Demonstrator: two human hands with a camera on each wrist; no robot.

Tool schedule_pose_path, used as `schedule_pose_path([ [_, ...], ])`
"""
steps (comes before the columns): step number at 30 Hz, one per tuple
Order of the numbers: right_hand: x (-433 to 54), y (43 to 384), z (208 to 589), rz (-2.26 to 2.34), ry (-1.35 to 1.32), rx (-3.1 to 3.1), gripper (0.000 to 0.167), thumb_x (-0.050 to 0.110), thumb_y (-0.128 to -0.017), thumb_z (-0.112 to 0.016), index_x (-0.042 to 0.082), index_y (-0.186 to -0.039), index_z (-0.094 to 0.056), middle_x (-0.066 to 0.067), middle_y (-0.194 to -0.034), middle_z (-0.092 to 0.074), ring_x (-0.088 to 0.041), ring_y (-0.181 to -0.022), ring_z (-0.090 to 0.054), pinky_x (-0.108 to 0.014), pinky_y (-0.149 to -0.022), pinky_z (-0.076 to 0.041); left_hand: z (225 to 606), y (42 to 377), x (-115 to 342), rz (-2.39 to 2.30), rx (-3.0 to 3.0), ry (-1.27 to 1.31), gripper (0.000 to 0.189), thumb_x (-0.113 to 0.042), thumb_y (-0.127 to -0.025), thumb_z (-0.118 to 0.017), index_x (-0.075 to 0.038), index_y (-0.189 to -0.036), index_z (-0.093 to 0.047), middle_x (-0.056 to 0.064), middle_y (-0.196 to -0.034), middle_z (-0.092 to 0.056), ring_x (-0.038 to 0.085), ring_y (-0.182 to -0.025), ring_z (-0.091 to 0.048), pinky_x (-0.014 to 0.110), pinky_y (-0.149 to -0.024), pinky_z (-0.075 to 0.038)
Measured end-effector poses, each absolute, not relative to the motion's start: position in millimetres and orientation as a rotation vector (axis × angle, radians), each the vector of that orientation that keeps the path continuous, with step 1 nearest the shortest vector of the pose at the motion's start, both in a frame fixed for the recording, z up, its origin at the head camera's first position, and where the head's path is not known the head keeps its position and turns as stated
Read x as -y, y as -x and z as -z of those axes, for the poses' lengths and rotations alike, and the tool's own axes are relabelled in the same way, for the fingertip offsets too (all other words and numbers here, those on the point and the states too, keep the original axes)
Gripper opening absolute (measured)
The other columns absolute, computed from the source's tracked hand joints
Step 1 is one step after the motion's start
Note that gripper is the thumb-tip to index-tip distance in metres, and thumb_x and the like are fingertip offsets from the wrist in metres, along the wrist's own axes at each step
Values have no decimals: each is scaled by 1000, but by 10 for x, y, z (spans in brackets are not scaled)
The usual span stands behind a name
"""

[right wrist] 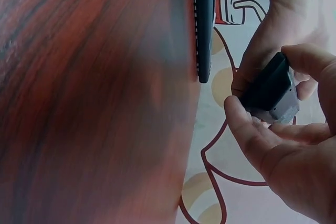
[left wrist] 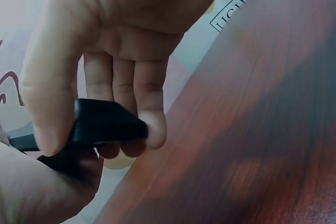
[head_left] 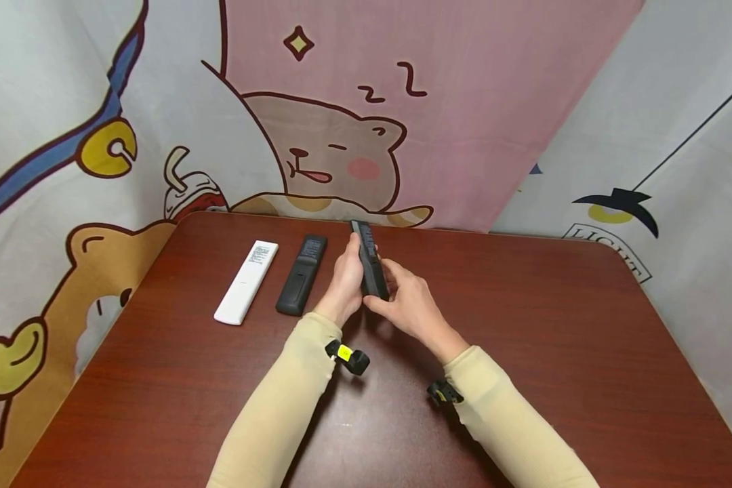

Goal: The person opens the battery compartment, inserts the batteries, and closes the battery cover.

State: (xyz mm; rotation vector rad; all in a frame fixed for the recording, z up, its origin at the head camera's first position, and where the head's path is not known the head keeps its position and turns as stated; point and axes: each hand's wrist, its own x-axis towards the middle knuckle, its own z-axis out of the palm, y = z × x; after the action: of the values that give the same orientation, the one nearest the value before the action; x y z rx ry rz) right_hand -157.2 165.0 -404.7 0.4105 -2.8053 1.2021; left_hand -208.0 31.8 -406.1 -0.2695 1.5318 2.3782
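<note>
A dark remote control is held up over the table between both hands, slanting, with its labelled back toward the head camera. My left hand grips it along its left side, thumb lying up that edge. At its near right end, my right hand pinches the remote between thumb and fingers. In the right wrist view the remote's end shows between the right fingertips. Fingers close round the black body in the left wrist view. The remote's front is hidden.
Left of the hands, a black remote lies back up on the brown table. Beside it lies a white remote, its printed label at the far end. A cartoon-printed cloth hangs behind the table's far edge.
</note>
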Motion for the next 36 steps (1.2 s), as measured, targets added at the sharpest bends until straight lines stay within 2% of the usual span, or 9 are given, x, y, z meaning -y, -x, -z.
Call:
schedule_pose_path([
  [13, -1754, 1585, 4013, -1164, -324, 2868, 70, 20, -85, -79, 4, -147, -52, -15, -118, -71, -29, -100, -69, -46, -84, -55, 4053, 2093, -310, -2257, -1690, 136, 59, -44, -113, -28, -2, -149, -47, 14, -135, -52, 26, -129, -48, 40, -121, -29],
  [16, -1789, 1589, 4015, -1150, -307, 2882, 69, 21, -85, -79, 4, -146, -52, -16, -120, -70, -31, -103, -69, -47, -87, -55, 4050, 2083, -296, -2204, -1757, 108, 55, -44, -113, -30, -5, -146, -51, 11, -131, -52, 23, -121, -50, 41, -115, -34],
  [19, -1834, 1592, 4016, -1129, -295, 2890, 67, 21, -86, -79, 4, -145, -53, -16, -121, -70, -33, -105, -69, -48, -89, -55, 4044, 2090, -288, -2165, -1841, 56, 47, -41, -113, -30, -6, -132, -55, 7, -114, -53, 19, -100, -54, 41, -99, -44],
  [22, -1887, 1602, 4019, -1112, -283, 2897, 66, 20, -86, -78, 3, -145, -52, -18, -121, -70, -34, -106, -69, -49, -90, -55, 4031, 2110, -276, -2122, -1925, 8, 40, -37, -113, -30, -5, -121, -53, 12, -109, -51, 21, -89, -54, 41, -87, -49],
  [24, -1928, 1608, 4023, -1102, -271, 2909, 66, 20, -87, -78, 1, -145, -52, -19, -123, -70, -35, -107, -69, -50, -92, -55, 4023, 2121, -254, -2080, -1980, -15, 40, -35, -113, -30, -3, -122, -51, 18, -115, -53, 27, -92, -57, 40, -84, -52],
  [26, -1970, 1617, 4030, -1091, -254, 2923, 67, 20, -87, -77, 0, -145, -51, -21, -124, -69, -36, -108, -69, -50, -92, -55, 4025, 2134, -227, -2035, -2033, -26, 43, -35, -113, -31, -1, -132, -50, 25, -128, -53, 34, -101, -59, 41, -85, -53],
  [29, -2035, 1618, 4027, -1071, -225, 2948, 67, 20, -88, -76, -1, -146, -50, -21, -126, -68, -36, -109, -68, -51, -91, -55, 4033, 2149, -172, -1975, -2113, -48, 46, -34, -112, -34, 0, -140, -49, 28, -136, -55, 40, -110, -59, 39, -85, -53],
  [32, -2089, 1622, 4025, -1048, -197, 2968, 67, 21, -89, -76, -1, -146, -49, -22, -127, -67, -36, -109, -67, -51, -91, -54, 4043, 2160, -110, -1936, -2172, -59, 45, -34, -112, -35, -1, -138, -51, 27, -137, -56, 42, -112, -59, 37, -83, -53],
  [36, -2163, 1621, 4031, -1010, -163, 2993, 68, 22, -89, -75, -1, -147, -48, -22, -129, -66, -37, -111, -66, -51, -90, -54, 4056, 2164, -27, -1901, -2218, -55, 43, -34, -112, -36, -3, -137, -52, 26, -136, -57, 43, -112, -59, 42, -87, -53],
])
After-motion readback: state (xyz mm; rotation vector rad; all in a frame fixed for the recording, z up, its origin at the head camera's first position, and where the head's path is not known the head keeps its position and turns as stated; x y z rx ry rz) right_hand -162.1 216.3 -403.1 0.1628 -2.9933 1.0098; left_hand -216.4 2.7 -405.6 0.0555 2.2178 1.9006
